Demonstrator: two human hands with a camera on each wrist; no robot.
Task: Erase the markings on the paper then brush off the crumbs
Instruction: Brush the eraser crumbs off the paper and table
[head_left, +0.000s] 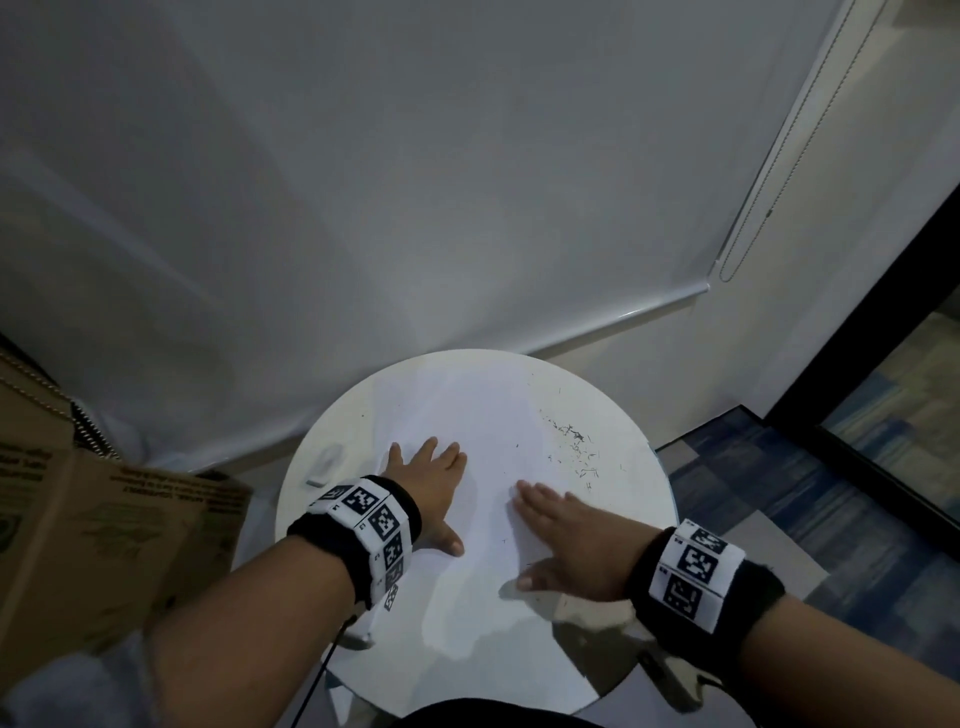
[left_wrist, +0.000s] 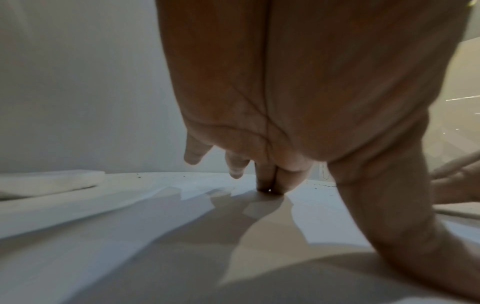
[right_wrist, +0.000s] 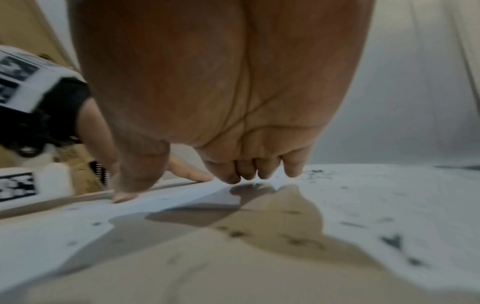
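On the small round white table, the paper is pinned flat by the open left hand while eraser crumbs lie far right of the flat, empty right hand, so smearing is risked if they are pressed.

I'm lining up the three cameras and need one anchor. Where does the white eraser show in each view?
Head: the eraser lies on the round table, left of the paper, beyond the left hand.
Left wrist: far left, a blurred white block by the paper's edge.
Right wrist: not clearly in it.
Shared landmark: the left hand's fingers on the paper, also seen from the right wrist.
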